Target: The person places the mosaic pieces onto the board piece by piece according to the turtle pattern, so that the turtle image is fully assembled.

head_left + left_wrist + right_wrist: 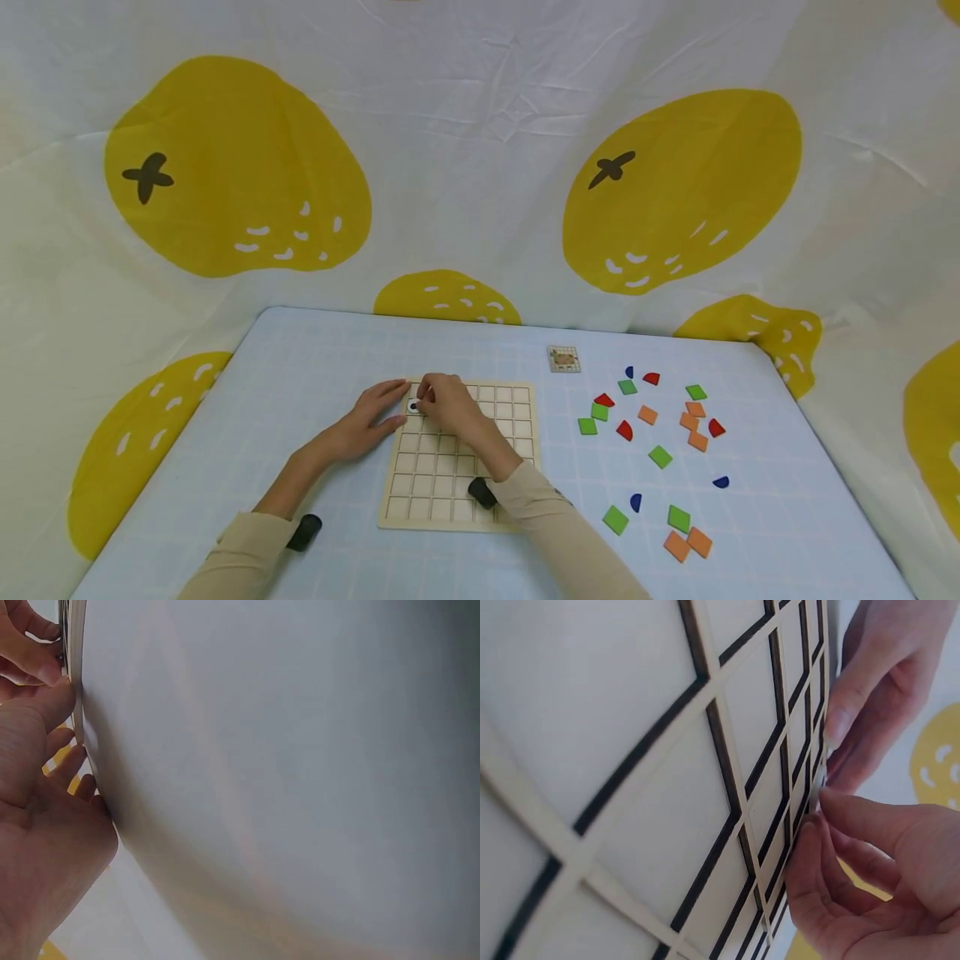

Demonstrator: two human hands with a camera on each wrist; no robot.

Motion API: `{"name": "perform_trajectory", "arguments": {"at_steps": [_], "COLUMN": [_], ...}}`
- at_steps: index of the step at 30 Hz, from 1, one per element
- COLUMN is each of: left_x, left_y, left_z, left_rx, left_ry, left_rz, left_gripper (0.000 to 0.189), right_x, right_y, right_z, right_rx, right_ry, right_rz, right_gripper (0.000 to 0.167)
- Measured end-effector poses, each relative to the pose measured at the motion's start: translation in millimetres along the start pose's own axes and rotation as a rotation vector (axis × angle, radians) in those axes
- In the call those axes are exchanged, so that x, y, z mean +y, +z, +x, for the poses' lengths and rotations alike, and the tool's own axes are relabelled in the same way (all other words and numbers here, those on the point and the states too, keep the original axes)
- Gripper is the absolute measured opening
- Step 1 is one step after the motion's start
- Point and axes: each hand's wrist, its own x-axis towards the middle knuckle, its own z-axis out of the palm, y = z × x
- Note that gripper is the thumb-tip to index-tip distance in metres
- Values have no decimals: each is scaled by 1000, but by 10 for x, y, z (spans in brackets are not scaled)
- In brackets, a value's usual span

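A square wooden grid board (427, 527) lies on the table. At its upper-left corner cell, my right hand (452, 406) has thumb and fingertips drawn together at a small white tile (411, 408) with a dark blue spot; the fingers cover part of it. In the right wrist view, the right thumb (862, 817) and curled fingers meet low over the grid (712, 682). My left hand (367, 423) rests along the board's left edge, fingers extended, thumb near that corner. Seen from the left wrist, the left hand (45, 802) touches the board's side (77, 645).
Right of the board lie several loose pieces: green squares (660, 456), orange squares (677, 547), red quarter-round pieces (625, 431) and blue half-round pieces (636, 502). A small printed card (564, 359) lies toward the back. A patterned cloth (465, 167) hangs behind the table (337, 350).
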Motion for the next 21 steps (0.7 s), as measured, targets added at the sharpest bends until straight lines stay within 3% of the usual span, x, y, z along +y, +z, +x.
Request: {"name": "perform_trajectory", "arguments": {"at_steps": [8, 13, 21], "left_x": [1, 4, 17], "left_y": [6, 1, 1], "left_z": [-4, -7, -4], "left_rx": [1, -18, -9], "left_ry": [-7, -36, -30], "left_rz": [-11, -20, 3], "left_gripper": [56, 58, 57], "right_x": [12, 35, 111], "right_y": [-20, -36, -96], "right_z": [-27, -52, -115], "right_rx": [1, -17, -10], "right_ry": [-41, -49, -103], "right_rz": [-38, 2, 30], "right_gripper": [7, 10, 14]}}
